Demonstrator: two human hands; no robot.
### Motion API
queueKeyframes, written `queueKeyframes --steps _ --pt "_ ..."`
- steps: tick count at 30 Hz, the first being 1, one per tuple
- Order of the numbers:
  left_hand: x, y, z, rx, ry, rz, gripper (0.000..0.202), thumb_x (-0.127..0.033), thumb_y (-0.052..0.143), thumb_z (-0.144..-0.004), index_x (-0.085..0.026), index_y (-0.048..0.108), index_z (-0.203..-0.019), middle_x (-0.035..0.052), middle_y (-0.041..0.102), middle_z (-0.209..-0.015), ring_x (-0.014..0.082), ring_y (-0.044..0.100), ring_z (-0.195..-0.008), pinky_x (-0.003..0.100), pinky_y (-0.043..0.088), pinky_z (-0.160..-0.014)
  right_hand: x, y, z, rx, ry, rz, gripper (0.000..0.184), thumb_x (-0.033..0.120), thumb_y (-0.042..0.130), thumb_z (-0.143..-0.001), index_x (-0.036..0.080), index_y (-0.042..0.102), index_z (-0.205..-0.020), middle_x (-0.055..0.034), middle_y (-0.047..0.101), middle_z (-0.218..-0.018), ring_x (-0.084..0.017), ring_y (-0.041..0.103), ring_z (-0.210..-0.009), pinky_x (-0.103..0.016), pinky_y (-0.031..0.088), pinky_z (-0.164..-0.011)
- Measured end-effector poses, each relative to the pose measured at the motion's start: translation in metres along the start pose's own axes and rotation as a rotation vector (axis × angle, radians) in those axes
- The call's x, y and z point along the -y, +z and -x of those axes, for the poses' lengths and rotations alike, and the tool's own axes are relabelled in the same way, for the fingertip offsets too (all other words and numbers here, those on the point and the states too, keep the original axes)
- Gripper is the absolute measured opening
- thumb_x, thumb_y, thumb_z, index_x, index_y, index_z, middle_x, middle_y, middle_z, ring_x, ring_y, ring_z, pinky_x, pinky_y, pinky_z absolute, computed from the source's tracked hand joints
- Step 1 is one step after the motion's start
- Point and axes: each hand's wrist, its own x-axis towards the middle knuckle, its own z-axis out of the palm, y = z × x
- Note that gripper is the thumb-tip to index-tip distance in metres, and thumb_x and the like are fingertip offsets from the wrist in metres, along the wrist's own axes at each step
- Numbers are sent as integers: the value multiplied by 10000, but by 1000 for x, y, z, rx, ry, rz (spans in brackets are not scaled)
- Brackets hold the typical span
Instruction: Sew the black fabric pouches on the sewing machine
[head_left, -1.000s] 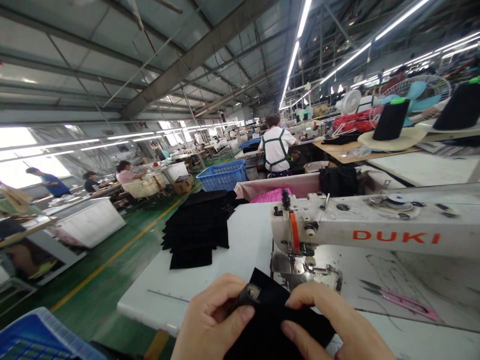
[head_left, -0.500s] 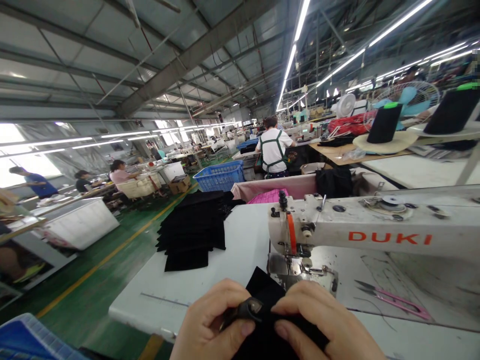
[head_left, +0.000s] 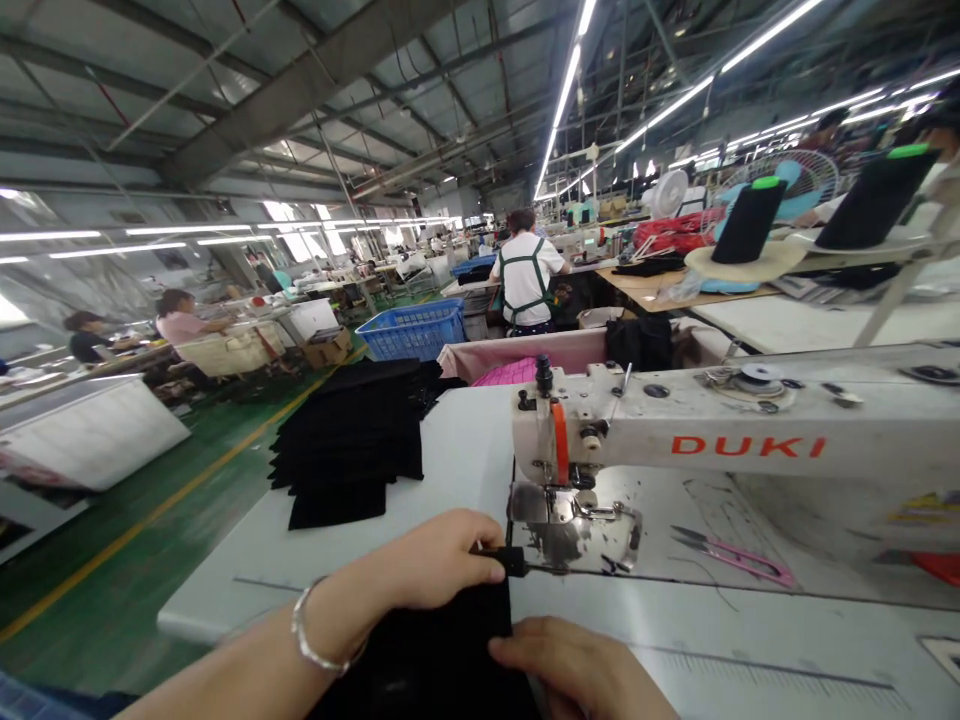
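Both hands (head_left: 442, 560) (head_left: 589, 668) touch black cloth (head_left: 435, 655) beneath them.

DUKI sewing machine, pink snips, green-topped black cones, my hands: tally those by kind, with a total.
Sewing machine: 1
Pink snips: 1
Green-topped black cones: 2
Left hand and right hand, at black fabric: 2
Total: 6

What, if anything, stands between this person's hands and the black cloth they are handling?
Nothing visible does: the left hand pinches the black cloth at its far end, and the right hand is at its right edge. The pink scissors lie farther right, away from both hands.
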Motion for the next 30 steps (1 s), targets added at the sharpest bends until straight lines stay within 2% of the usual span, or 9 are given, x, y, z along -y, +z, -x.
queueKeyframes --steps 2,4,7,10,14,16,19,25,30 --pt "23 28 -32 -60 -6 -24 52 -204 655 -801 -172 695 -799 -9 676 -763 168 615 -698 234 455 -632 -25 6 4 -9 58 278 409 38 475 -872 212 593 -1222 -60 687 -1068 -157 665 -944 -240 545 -821" --pt "37 44 -61 -167 -10 -61 47 -182 660 -804 -165 702 -816 29 692 -841 205 633 -786 289 483 -727 -42 2 -2 7 76 565 358 42 560 -851 195 630 -1166 -56 682 -958 -190 657 -875 -283 562 -765" --pt "44 50 -97 -372 -20 -123 124 -186 662 -827 -145 696 -940 113 675 -1057 300 586 -1045 425 443 -925 -61 -16 -20 19 86 733 345 36 612 -826 170 651 -1141 -88 663 -955 -260 635 -917 -399 560 -793" --pt "42 53 -117 -489 9 -157 193 -168 605 -882 -148 664 -1064 136 649 -1162 303 557 -1131 453 425 -983 -73 -35 -28 35 60 754 340 4 579 -815 147 660 -1113 -123 666 -1070 -292 617 -1026 -455 536 -877" --pt "35 69 -109 -486 98 -163 134 -152 572 -911 -148 696 -962 108 702 -1008 267 638 -997 414 492 -939 -80 -41 -13 48 -16 737 338 14 561 -818 135 652 -1120 -96 681 -1132 -254 612 -1090 -406 505 -969" --pt "32 78 -94 -464 157 -158 154 -138 590 -904 -162 691 -1018 87 698 -1055 249 632 -1035 405 488 -976 -78 -38 -5 4 -46 724 325 28 528 -850 130 643 -1137 -90 687 -1131 -243 613 -1092 -395 505 -969" --pt "30 86 -74 -423 238 -149 308 -80 581 -897 -185 635 -1181 63 656 -1217 217 586 -1157 385 460 -1051 -75 -34 -1 -68 -68 695 312 35 492 -872 139 645 -1122 -79 705 -1071 -221 635 -1039 -375 521 -932" --pt "46 80 -74 -379 388 -161 322 -112 562 -924 -178 592 -1237 84 644 -1256 209 574 -1203 400 458 -1076 -75 -32 -6 -62 -53 701 377 8 466 -826 141 640 -1133 -76 706 -1092 -211 638 -1056 -374 533 -909" --pt "46 81 -75 -393 369 -80 272 -134 590 -915 -196 642 -1175 60 663 -1228 202 589 -1179 394 465 -1071 -73 -38 -7 -68 -50 663 351 18 440 -854 144 654 -1102 -74 719 -1039 -189 654 -1014 -351 536 -897"
